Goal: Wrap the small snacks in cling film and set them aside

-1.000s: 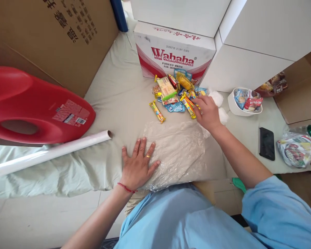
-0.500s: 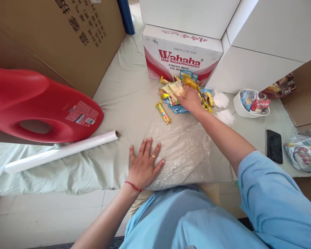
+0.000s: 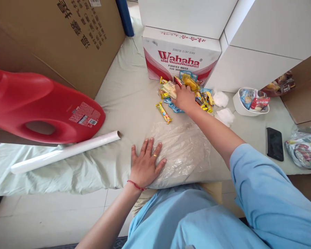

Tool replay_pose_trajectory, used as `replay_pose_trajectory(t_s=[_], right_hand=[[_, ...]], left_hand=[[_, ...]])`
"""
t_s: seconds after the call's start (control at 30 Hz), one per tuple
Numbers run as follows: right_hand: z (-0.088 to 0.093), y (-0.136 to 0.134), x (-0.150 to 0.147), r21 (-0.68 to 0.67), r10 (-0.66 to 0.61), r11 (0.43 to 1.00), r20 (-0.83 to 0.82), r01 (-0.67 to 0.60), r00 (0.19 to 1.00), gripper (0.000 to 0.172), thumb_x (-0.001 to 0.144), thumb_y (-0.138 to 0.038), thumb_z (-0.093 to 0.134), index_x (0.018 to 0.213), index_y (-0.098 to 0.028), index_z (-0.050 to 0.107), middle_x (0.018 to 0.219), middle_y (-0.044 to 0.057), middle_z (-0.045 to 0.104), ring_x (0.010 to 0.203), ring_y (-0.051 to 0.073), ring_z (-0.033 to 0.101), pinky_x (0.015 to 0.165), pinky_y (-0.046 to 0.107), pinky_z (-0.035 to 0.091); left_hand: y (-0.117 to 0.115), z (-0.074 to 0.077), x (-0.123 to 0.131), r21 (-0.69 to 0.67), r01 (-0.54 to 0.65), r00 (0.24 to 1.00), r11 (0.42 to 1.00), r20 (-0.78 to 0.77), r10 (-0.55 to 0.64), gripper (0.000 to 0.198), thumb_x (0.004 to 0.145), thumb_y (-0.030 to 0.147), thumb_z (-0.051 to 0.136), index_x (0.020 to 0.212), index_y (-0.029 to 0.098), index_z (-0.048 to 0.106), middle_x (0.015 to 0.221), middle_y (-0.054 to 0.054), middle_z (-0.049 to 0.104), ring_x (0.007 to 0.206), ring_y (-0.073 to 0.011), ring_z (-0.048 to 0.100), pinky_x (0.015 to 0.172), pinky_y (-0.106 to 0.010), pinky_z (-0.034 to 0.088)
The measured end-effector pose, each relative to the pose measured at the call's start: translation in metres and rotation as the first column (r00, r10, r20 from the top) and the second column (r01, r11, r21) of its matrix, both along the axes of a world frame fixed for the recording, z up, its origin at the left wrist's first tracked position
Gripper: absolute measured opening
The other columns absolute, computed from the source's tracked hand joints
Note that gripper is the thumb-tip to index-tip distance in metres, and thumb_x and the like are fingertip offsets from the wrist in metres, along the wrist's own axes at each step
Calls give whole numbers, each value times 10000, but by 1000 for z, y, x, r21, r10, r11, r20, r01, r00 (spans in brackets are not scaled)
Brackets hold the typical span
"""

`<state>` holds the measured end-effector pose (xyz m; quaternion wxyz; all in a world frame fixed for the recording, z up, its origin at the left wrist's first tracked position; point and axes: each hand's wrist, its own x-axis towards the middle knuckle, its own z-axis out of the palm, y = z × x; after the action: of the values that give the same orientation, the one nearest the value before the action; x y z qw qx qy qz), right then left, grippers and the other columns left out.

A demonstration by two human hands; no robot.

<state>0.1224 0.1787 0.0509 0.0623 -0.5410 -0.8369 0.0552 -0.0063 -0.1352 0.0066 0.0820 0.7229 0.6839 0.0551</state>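
Observation:
My left hand [image 3: 146, 164] lies flat, fingers spread, on the cloth and the left edge of a crumpled clear plastic bag [image 3: 184, 148]. My right hand [image 3: 184, 98] reaches into a pile of small wrapped snacks. Its fingers are closed on a cream-coloured snack packet [image 3: 169, 89] at the pile's left side; the palm hides part of the pile. Around it lie blue packets [image 3: 175, 107], a yellow packet [image 3: 190, 83] and yellow-wrapped snack bars [image 3: 203, 100]. One yellow snack bar [image 3: 163, 112] lies apart, nearer to me.
Behind the snacks stands a Wahaba-style white and red carton [image 3: 181, 55] marked Wahaha. To the right are white tissue wads [image 3: 224, 116], a white tub [image 3: 248, 110] of snacks and a black phone [image 3: 274, 144]. Leftward are a red jug [image 3: 41, 90] and a white roll [image 3: 67, 152].
My right hand has shifted slightly left with the cream-coloured packet, which now sits more tilted. My left hand stays flat in place. The view has moved a little.

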Motion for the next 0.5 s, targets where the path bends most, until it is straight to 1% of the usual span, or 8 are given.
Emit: replay_pose_trajectory(t_s=[0.1, 0.23, 0.3, 0.33, 0.37, 0.4, 0.43, 0.5], right_hand=[[5, -4, 13, 43, 4, 999, -40, -2, 999, 509, 960, -316, 576, 1418, -102, 517, 1424, 263, 476, 1308, 442, 456, 1043, 626, 424], [24, -20, 49, 101, 48, 995, -198, -28, 979, 461, 1000, -365, 494, 1398, -137, 536, 1380, 210, 540, 1270, 399, 523, 1067, 611, 427], [36, -37, 69, 38, 58, 998, -323, -48, 944, 447, 1002, -430, 499, 1368, -180, 556, 1299, 162, 617, 1205, 357, 579, 1033, 563, 477], [40, -48, 79, -44, 40, 997, -399, -63, 916, 437, 989, -469, 521, 1321, -193, 585, 1228, 138, 660, 1140, 332, 615, 988, 524, 516], [43, -60, 88, -164, 3, 982, -476, -92, 879, 427, 965, -507, 552, 1251, -198, 622, 1141, 116, 695, 1059, 305, 647, 924, 479, 551], [45, -74, 96, -308, -52, 941, -543, -141, 838, 420, 929, -541, 595, 1163, -198, 655, 1052, 95, 717, 971, 277, 670, 850, 431, 575], [45, -88, 102, -452, -118, 868, -590, -206, 798, 418, 885, -569, 642, 1072, -197, 677, 976, 79, 728, 893, 252, 682, 777, 387, 583], [40, -115, 110, -668, -250, 666, -619, -332, 744, 440, 798, -608, 723, 941, -193, 687, 888, 61, 739, 794, 221, 693, 675, 328, 574]], left_hand=[[0, 0, 0, -5, 20, 1000, 1000, 14, -20, 774, 959, 666, 477, 1600, 239, 403, 1714, -184, 226, 1578, -413, 241, 1209, -752, 36], [0, 0, 0, -14, 14, 1000, 1000, -3, -14, 807, 946, 688, 481, 1606, 232, 392, 1716, -193, 214, 1577, -423, 235, 1205, -756, 26], [0, 0, 1, -15, 14, 1000, 1000, -20, -14, 784, 956, 669, 476, 1605, 237, 392, 1717, -188, 215, 1580, -410, 234, 1210, -747, 19], [0, 0, 1, -14, 16, 1000, 1000, -26, -17, 776, 960, 662, 473, 1604, 238, 394, 1717, -186, 219, 1580, -405, 235, 1212, -744, 14], [0, 0, 1, -11, 18, 999, 1000, -29, -18, 771, 962, 660, 470, 1603, 238, 396, 1716, -185, 226, 1580, -402, 237, 1213, -742, 9], [0, 0, 1, -10, 19, 999, 1000, -29, -19, 768, 964, 659, 466, 1602, 237, 398, 1714, -186, 231, 1580, -401, 238, 1213, -742, 5], [0, 0, 1, -10, 20, 999, 1000, -30, -20, 766, 966, 659, 463, 1602, 236, 398, 1714, -187, 232, 1581, -400, 237, 1213, -742, 1], [0, 0, 2, -14, 21, 999, 1000, -31, -22, 765, 971, 657, 457, 1605, 234, 392, 1717, -188, 217, 1584, -398, 227, 1210, -743, -5]])
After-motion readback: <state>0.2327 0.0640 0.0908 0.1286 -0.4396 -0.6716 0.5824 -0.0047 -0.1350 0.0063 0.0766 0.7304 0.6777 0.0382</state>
